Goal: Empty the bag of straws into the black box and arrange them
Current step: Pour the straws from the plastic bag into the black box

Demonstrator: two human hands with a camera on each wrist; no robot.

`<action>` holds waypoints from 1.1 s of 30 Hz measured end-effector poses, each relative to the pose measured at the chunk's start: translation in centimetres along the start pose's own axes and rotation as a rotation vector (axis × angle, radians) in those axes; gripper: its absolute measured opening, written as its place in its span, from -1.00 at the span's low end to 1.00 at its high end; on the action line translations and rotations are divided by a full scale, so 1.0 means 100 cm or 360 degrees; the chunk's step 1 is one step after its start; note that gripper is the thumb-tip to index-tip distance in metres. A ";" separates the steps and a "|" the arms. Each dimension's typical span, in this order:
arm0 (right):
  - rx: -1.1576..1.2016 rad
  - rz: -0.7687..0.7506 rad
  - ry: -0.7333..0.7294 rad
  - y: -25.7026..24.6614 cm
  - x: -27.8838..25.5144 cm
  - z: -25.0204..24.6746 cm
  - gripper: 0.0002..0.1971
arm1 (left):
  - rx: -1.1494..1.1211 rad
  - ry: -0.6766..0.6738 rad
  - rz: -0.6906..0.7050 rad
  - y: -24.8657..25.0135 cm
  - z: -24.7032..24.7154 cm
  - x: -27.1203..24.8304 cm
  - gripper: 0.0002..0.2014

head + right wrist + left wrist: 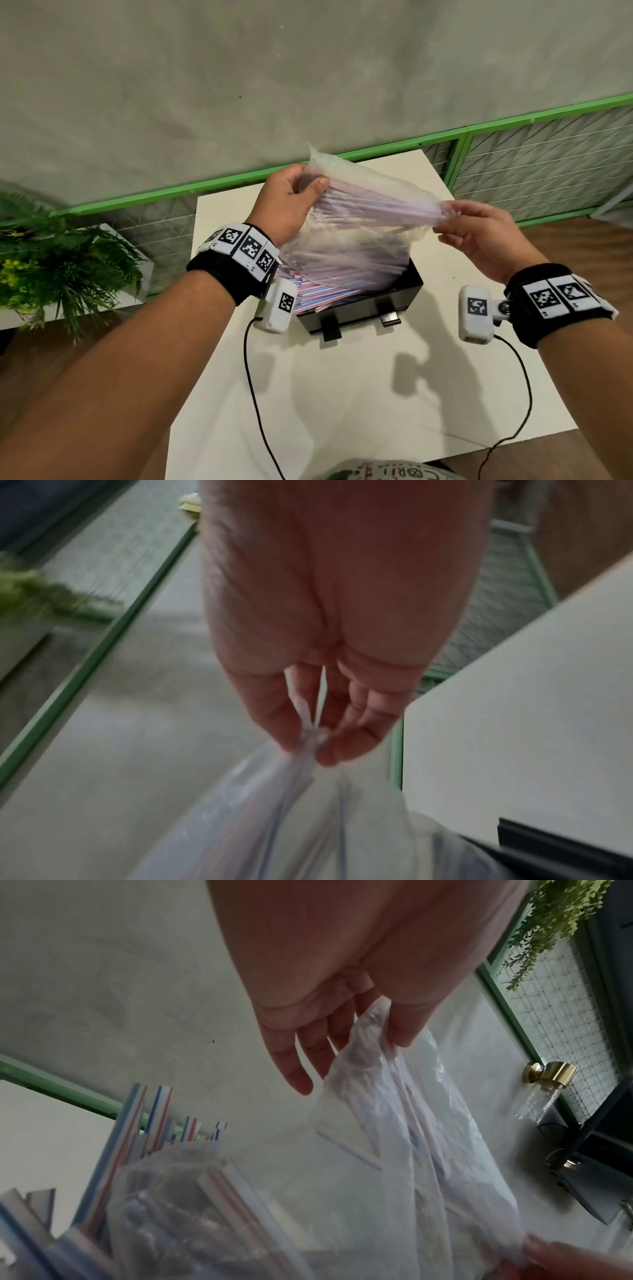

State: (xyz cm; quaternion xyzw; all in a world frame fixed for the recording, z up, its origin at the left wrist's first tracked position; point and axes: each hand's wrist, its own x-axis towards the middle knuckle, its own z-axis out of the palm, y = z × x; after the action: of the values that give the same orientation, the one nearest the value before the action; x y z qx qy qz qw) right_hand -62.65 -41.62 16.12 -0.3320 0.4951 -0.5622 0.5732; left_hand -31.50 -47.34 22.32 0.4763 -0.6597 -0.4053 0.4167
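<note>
A clear plastic bag full of red, white and blue striped straws hangs upside down over the black box on the white table. My left hand pinches the bag's upper left corner; in the left wrist view the thumb and fingers close on the bag. My right hand pinches the bag's right corner between thumb and fingers. Straws spill from the bag's mouth into the box and stand up in the left wrist view.
A green-framed wire fence runs behind the table along a grey wall. A potted green plant stands at the left on a white stand. Cables from the wrist cameras trail over the table's near part.
</note>
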 end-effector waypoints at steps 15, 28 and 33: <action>-0.0199 -0.0193 0.0041 -0.014 0.020 0.003 -0.86 | -0.0056 0.0059 -0.0056 0.002 0.003 0.002 -0.80; -0.0471 -0.0193 0.0077 -0.008 0.024 0.005 -0.83 | 0.0061 0.0034 -0.0124 -0.005 -0.001 0.005 -0.95; -0.0566 -0.0209 0.0050 -0.007 0.025 0.007 -0.78 | 0.0046 0.0059 -0.0119 -0.005 -0.002 0.002 -0.87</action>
State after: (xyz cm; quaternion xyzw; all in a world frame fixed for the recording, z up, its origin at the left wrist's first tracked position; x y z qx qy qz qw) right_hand -62.54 -44.22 16.51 -0.4510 0.5727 -0.5072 0.4597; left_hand -31.23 -47.69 21.99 0.5141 -0.6393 -0.4022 0.4066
